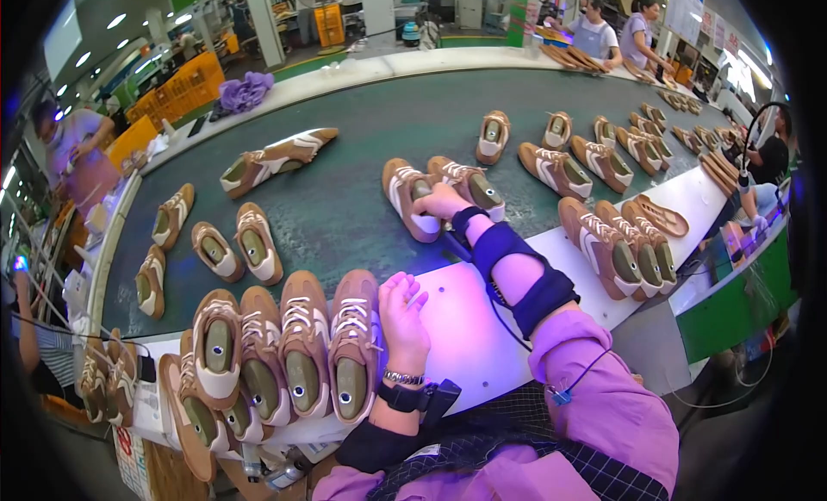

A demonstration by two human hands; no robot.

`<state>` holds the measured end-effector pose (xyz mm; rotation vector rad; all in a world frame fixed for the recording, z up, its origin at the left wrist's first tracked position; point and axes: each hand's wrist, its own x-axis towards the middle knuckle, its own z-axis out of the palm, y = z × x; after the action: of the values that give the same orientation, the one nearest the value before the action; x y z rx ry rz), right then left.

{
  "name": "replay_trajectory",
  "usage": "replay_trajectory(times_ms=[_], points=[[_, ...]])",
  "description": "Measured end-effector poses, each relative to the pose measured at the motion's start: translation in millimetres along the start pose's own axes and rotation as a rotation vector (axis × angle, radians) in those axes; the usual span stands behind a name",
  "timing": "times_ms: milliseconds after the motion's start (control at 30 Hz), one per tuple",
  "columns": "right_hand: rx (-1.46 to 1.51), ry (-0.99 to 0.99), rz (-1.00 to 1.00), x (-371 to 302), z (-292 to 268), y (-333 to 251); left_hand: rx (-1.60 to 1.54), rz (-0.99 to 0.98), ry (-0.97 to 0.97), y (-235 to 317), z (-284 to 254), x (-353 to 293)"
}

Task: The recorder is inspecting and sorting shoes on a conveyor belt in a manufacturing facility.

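My right hand reaches out over the green conveyor belt and grips the collar of a tan sneaker with white stripes. A matching sneaker lies right beside it, partly behind my fingers. My left hand holds nothing; it is palm up with loosely curled, slightly spread fingers. It hovers over the white worktop, just right of an upright laced sneaker. That shoe ends a row of several tan sneakers with olive linings on the left part of the worktop.
More sneakers stand on the belt, left and right. Three sneakers and a loose sole lie on the worktop's right. A purple cloth lies on the far ledge. Co-workers stand across the belt and at both sides.
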<state>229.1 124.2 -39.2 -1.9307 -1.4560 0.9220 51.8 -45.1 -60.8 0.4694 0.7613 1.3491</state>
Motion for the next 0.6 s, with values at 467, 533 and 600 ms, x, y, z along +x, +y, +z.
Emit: replay_trajectory(times_ms=[467, 533, 600], points=[[1.065, -0.453, -0.188, -203.9, -34.8, 9.9, -0.450, -0.277, -0.519, 1.5, 2.6, 1.7], [1.000, -0.355, -0.203, -210.6, -30.8, 6.6, -0.502, -0.346, -0.438, 3.1, -0.5, 4.2], [0.959, -0.285, -0.261, -215.9, -24.6, 6.8, -0.479, -0.312, -0.332, 0.7, -2.1, 4.2]])
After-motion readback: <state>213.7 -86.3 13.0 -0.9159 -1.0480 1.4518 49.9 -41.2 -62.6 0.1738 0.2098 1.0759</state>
